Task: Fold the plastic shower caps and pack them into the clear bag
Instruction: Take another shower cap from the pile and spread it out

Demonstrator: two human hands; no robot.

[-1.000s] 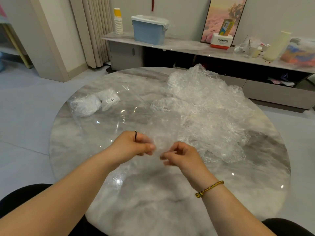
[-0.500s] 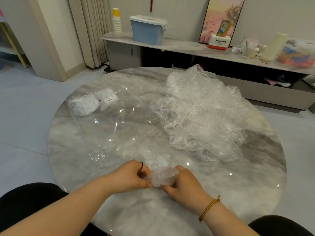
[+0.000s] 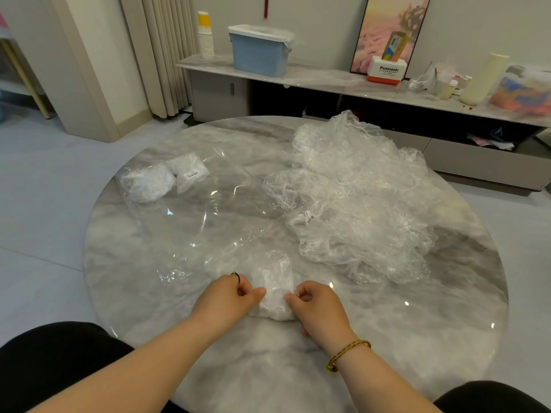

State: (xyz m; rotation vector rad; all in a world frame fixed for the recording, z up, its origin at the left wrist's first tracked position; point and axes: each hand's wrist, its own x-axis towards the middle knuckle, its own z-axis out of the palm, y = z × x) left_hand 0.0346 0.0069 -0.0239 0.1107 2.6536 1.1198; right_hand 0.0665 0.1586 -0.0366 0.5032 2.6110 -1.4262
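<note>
Plastic cap (image 3: pixel 272 281) pinched by left hand (image 3: pixel 226 296), right hand (image 3: pixel 319 308), cap pile (image 3: pixel 357 198) near, clear bag (image 3: pixel 190 222) seemingly behind

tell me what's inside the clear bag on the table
Two white bundles of folded caps sit at the far end of the clear bag, one with a barcode label. Crumpled plastic hides how many caps each holds.

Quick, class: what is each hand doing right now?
Left hand: pinching the folded shower cap.
Right hand: pinching the same cap's other side.
</note>
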